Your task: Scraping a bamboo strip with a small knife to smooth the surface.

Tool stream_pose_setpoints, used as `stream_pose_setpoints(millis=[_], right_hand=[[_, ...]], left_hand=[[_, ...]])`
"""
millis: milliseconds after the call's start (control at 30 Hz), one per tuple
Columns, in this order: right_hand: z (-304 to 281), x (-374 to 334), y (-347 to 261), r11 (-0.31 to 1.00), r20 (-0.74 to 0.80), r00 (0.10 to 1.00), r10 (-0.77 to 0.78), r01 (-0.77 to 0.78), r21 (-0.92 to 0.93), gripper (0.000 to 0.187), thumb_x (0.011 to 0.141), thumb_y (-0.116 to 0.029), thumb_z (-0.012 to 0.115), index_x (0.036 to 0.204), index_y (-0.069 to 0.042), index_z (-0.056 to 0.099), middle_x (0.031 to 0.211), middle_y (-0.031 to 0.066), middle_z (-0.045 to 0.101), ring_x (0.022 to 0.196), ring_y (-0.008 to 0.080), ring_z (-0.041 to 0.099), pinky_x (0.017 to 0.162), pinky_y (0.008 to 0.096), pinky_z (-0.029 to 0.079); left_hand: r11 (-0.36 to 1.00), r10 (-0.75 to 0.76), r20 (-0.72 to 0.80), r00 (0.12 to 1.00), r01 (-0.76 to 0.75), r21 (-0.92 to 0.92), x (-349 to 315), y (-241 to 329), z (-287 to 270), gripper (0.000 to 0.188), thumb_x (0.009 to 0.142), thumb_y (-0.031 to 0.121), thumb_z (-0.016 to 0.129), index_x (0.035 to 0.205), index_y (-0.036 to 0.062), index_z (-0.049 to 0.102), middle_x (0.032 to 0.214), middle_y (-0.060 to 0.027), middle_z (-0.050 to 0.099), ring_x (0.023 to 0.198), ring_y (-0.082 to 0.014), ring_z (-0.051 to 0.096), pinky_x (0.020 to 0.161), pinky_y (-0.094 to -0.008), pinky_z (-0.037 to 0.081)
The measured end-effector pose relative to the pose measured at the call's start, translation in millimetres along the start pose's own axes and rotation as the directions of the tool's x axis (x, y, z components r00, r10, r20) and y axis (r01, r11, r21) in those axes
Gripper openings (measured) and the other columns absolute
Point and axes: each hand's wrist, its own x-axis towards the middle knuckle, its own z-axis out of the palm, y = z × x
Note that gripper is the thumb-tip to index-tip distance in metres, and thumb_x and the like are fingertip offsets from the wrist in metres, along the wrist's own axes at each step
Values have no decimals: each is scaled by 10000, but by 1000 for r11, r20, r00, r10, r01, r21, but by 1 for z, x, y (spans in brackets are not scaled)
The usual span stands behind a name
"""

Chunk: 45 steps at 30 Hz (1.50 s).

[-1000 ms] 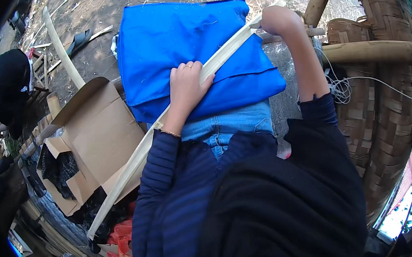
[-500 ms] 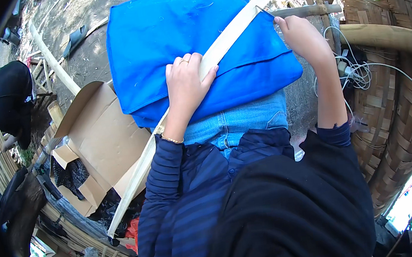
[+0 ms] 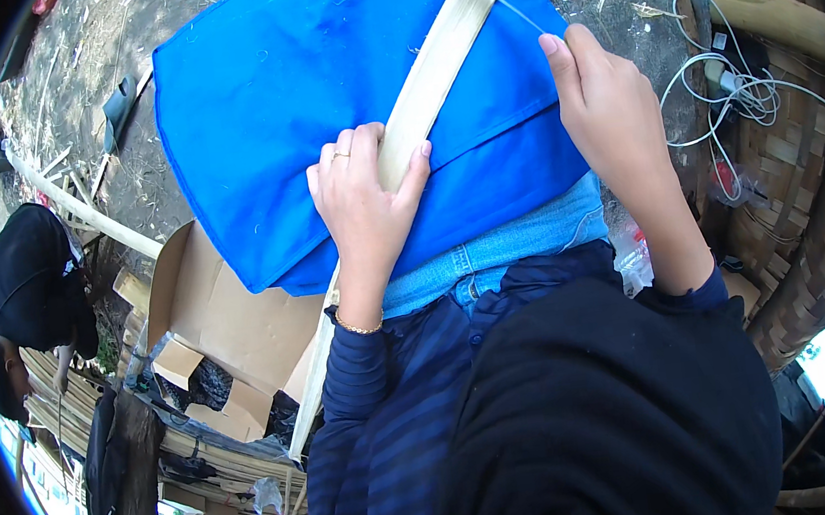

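Observation:
A long, flat, pale bamboo strip (image 3: 438, 74) runs diagonally over the blue cloth (image 3: 285, 100) on my lap. My left hand (image 3: 362, 187) is wrapped round its middle, thumb on the right edge. The strip's lower end passes beneath my left forearm. Right of the strip's far part, my right hand (image 3: 597, 77) pinches a thin, straight piece (image 3: 520, 14) between thumb and forefinger. The tip of this piece meets the strip's right edge; whether it is a blade or a sliver I cannot tell.
An open cardboard box (image 3: 228, 317) stands at my left, beside bundled thin sticks (image 3: 244, 476). Another person (image 3: 34, 287) in black bends at far left. On the right are a coiled white cable (image 3: 743, 97), a bamboo pole (image 3: 780, 23) and large woven baskets (image 3: 819, 205).
My view has shifted, and the cloth and strip appear turned more upright. My right hand sits lower and closer, with more of the thin piece showing. The left grip on the strip stays.

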Motion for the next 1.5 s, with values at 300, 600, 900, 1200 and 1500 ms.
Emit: stream_pose_setpoints(millis=[300, 600, 900, 1200, 1500], right_hand=[[8, -9, 26, 847, -18, 850, -527, 527, 73, 269, 827, -299, 644, 779, -57, 537, 735, 71, 540, 717, 243, 545, 598, 364, 447], [0, -17, 17, 805, -70, 803, -592, 592, -27, 278, 861, -310, 607, 789, -53, 532, 737, 87, 547, 725, 254, 557, 612, 381, 454], [32, -13, 63, 957, -248, 969, -15, 86, 276, 481, 935, -456, 477, 923, 24, 508, 923, 236, 598, 875, 429, 573, 763, 472, 452], [46, -26, 58, 933, -105, 990, 92, -49, 356, 612, 866, -465, 577, 1062, 103, 455, 1038, 349, 571, 1018, 461, 568, 870, 465, 443], [3, -58, 95, 971, -269, 962, -49, 110, 214, 487, 756, -332, 729, 935, 57, 496, 894, 277, 609, 845, 421, 606, 735, 455, 462]], left_hand=[[999, 47, -41, 998, -47, -2, 0, -2, 2, 352, 728, 377, 717, 866, 74, 604, 795, -53, 555, 748, -223, 511, 660, -358, 338], [993, 120, -59, 991, -120, -8, -10, -8, 4, 370, 754, 391, 700, 898, 62, 612, 834, -59, 593, 779, -227, 533, 691, -358, 340], [983, 185, -172, 968, -183, 29, -15, -18, 17, 393, 779, 442, 657, 858, 62, 604, 823, -86, 602, 785, -255, 552, 690, -375, 351], [980, 192, -228, 955, -200, -13, -18, -26, 14, 431, 781, 479, 652, 878, 62, 607, 830, -93, 623, 817, -272, 580, 741, -389, 401], [983, 165, -194, 967, -178, -52, -60, -1, 23, 398, 750, 458, 682, 878, 88, 609, 835, -79, 605, 836, -268, 586, 734, -390, 423]])
